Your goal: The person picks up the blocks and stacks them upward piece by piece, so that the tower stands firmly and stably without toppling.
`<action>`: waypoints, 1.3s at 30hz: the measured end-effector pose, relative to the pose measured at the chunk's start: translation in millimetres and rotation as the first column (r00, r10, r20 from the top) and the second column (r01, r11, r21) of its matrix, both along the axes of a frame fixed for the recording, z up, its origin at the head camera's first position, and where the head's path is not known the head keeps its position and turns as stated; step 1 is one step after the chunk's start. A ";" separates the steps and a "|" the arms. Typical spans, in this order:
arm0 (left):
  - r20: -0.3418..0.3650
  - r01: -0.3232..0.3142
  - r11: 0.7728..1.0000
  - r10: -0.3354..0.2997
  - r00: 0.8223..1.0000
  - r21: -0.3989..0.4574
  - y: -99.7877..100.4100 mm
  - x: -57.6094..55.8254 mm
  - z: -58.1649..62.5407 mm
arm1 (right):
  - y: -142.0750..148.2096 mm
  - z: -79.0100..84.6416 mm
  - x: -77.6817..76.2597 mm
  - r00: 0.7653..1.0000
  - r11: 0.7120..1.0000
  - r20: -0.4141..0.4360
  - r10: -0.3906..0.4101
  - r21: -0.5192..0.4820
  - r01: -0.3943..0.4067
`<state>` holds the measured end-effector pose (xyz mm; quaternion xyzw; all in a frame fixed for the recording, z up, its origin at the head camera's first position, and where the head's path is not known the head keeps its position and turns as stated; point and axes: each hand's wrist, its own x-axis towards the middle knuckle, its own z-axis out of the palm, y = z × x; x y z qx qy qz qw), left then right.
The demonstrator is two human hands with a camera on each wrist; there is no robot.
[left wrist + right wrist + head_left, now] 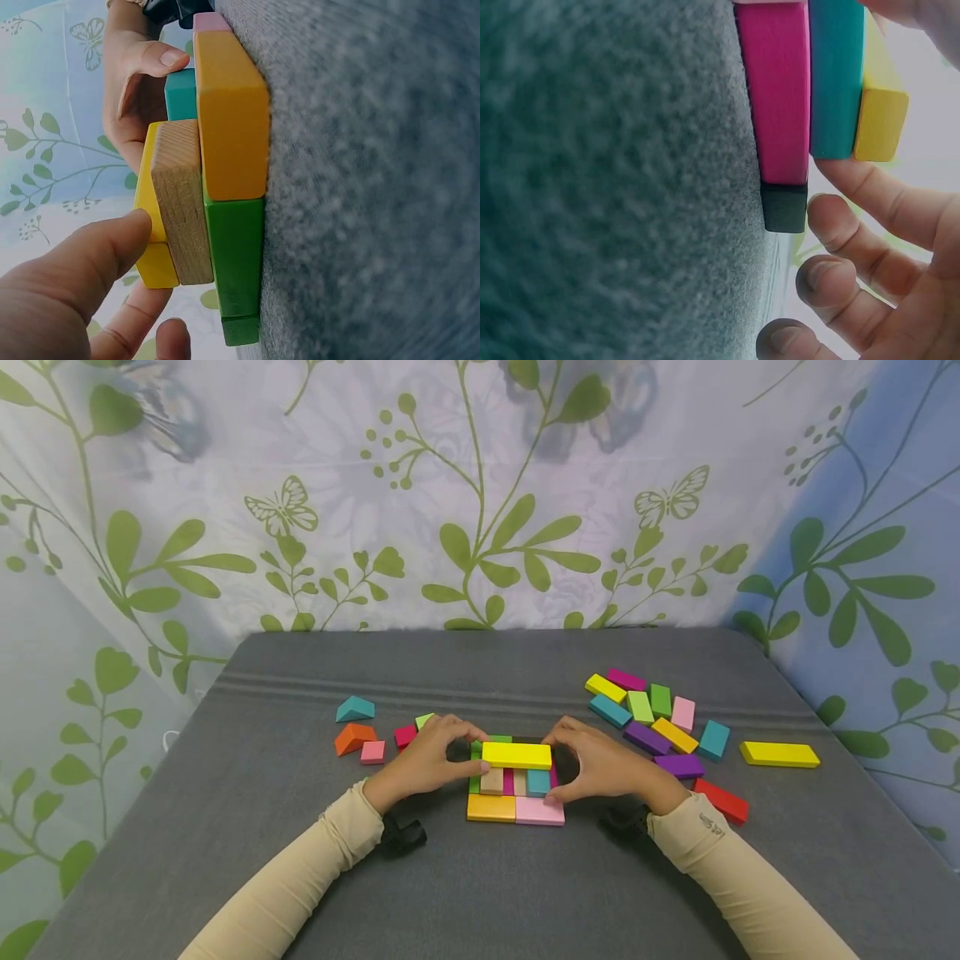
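Block stack near the middle of the grey bench, built of flat coloured blocks in layers. A long yellow block lies across the top of the stack; the left hand pinches its left end between thumb and curled fingers, and the right hand pinches its right end likewise. Below the yellow block, along the stack's near face, stand a wood block and a teal block; the bottom layer shows an orange block and a pink block side by side on the bench. In the left wrist view the thumb tip touches the yellow block's end, with a green block in the bottom layer beside the orange one. In the right wrist view a magenta block lies under the teal one, and fingers touch the stack's end. Left of the stack lie a teal wedge, an orange wedge and small pink and red blocks. Right of the stack lies a loose cluster of blocks; beyond it, a second long yellow block; just beside the right wrist, a red block. A leaf-print curtain hangs behind the bench.
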<state>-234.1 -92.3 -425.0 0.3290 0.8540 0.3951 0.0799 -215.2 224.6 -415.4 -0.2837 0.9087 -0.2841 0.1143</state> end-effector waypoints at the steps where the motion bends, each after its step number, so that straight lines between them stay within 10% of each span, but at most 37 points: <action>1: 0.000 0.001 1.000 -0.001 1.000 0.001 0.1 0.0 0.2 | 0.4 0.2 0.0 1.000 1.000 -0.001 0.002 0.000 -0.002; 15: 0.004 0.003 1.000 -0.003 1.000 0.004 -0.1 -0.4 -0.6 | 9.0 2.5 1.8 1.000 1.000 0.000 0.023 -0.004 -0.023; 25: 0.004 -0.005 1.000 0.005 1.000 -0.005 -0.3 0.0 -1.1 | 73.1 22.9 16.1 0.993 0.993 -0.085 -0.080 -0.088 0.073; 32: 0.024 -0.009 0.997 0.011 1.000 -0.078 -1.3 0.5 -0.4 | 142.5 43.7 23.5 0.937 0.968 -0.250 -0.245 -0.109 0.224; 39: 0.037 0.008 0.988 -0.002 0.999 -0.156 -1.9 3.3 2.9 | 212.1 48.4 31.8 0.877 0.903 -0.223 -0.426 -0.042 0.428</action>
